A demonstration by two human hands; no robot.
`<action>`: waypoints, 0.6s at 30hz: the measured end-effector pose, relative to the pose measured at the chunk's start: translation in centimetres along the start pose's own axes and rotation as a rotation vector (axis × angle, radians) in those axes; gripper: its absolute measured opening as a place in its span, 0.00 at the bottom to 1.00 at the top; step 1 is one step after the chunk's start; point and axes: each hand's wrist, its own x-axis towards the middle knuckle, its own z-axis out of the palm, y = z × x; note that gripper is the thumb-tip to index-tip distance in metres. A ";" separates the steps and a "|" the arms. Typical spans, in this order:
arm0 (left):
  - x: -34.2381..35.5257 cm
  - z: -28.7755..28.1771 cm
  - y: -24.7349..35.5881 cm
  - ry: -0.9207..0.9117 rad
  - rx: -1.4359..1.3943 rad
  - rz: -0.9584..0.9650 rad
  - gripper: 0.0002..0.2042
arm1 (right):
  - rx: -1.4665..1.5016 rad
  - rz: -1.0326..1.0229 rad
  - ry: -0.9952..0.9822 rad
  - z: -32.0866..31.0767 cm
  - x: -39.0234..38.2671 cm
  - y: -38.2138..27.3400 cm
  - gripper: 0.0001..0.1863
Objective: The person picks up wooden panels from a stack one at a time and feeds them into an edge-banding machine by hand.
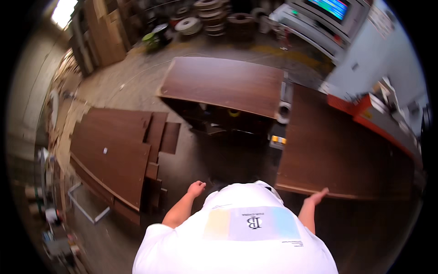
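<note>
My left hand [197,188] hangs in front of my body, its fingers curled in and nothing visible in them. To the right, my right hand [315,197] is at the near edge of a large dark brown wood panel [342,146], fingers stretched toward the edge. Slight blur hides whether they press on it. The panel lies flat beside a machine with an orange-red rail [340,104]. Ahead of me stands a table-like brown unit [223,84] with a flat top and a dark open space beneath, where small items lie.
At left, a stack of brown panels [112,150] has uneven, protruding edges. Near it a pale rectangular frame [89,208] rests on the floor. Coiled rolls [209,16] stand at the back, beside a machine cabinet with a lit screen [329,7]. Boards [102,34] lean at the far left.
</note>
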 end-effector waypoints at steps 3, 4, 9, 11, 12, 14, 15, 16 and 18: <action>-1.8 -1.8 -5.9 -0.020 -0.039 -0.096 0.19 | 0.329 -0.006 -0.262 -6.0 -2.0 1.7 0.47; -1.9 -1.8 -6.9 0.023 -0.101 -0.137 0.19 | 0.227 -0.040 -0.267 -6.8 -2.1 2.0 0.46; -1.9 0.0 -8.7 0.045 -0.269 -0.128 0.19 | -0.335 0.054 -0.397 -1.4 -9.4 6.4 0.42; -1.6 1.4 -9.9 0.095 -0.178 -0.087 0.19 | -0.505 0.083 -0.534 1.4 -12.8 7.9 0.41; -1.2 2.5 -11.2 0.164 -0.151 -0.064 0.19 | -0.590 0.089 -0.614 2.7 -14.4 8.5 0.40; -0.8 1.2 -11.4 0.160 -0.250 -0.153 0.19 | -0.720 0.060 -0.744 5.2 -16.7 9.9 0.38; -0.8 0.3 -11.9 0.143 -0.297 -0.151 0.19 | -0.777 0.044 -0.810 6.4 -17.8 10.6 0.37; -0.9 -0.4 -12.5 0.125 -0.344 -0.149 0.19 | -0.834 0.021 -0.873 7.6 -19.0 11.3 0.37; -0.9 -2.7 -13.5 0.080 -0.359 -0.138 0.18 | -0.935 -0.031 -0.992 10.1 -21.0 12.5 0.35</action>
